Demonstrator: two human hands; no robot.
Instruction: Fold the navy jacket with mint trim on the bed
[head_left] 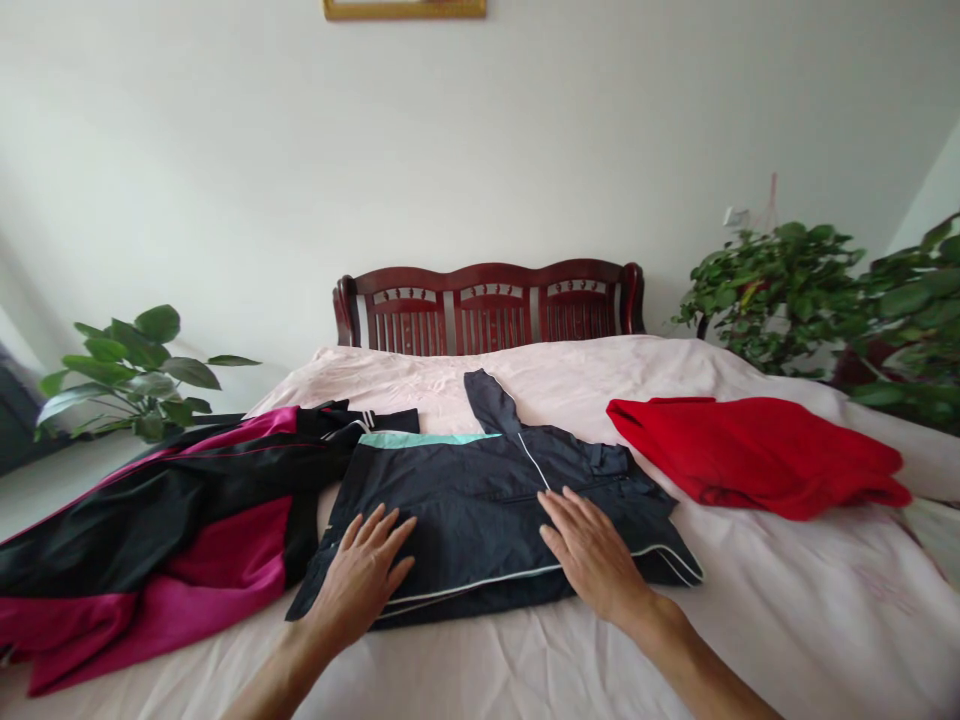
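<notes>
pink bed (780, 590), dark garment (469, 515) crosswise

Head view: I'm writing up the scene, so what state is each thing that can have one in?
Left hand: open, palm down at the dark garment
Right hand: open, palm down at the dark garment
Dark garment: laid flat, one narrow part sticking out
Black-and-pink garment: spread out, rumpled
Red cloth: gathered loosely
Bedsheet: spread, creased
</notes>
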